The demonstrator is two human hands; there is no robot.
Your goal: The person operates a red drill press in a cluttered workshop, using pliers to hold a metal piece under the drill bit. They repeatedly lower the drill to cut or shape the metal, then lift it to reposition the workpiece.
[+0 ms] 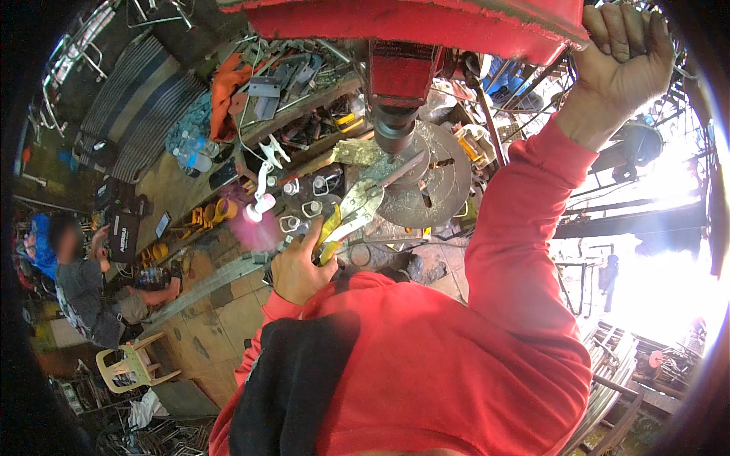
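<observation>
My left hand (300, 267) grips the yellow handles of a pair of pliers (360, 202) with wide metal jaws. Those jaws hold a narrow metal strip (404, 166), which lies under the chuck (395, 128) of a red drill press (411, 24). Below the chuck is the round slotted table (442, 186) of the press, with bits of shavings on it. Raised at the upper right, my right hand (627, 45) is closed beside the edge of the red press head. Whatever its curled fingers hold is hidden.
Several capped bottles (312, 207) and a white lamp (266, 171) stand left of the press table. Behind them a bench (296, 102) carries metal parts and an orange cloth (226, 87). A seated person (80, 277) and a cream plastic chair (129, 366) are at far left. Metal bars (608, 365) lie at right.
</observation>
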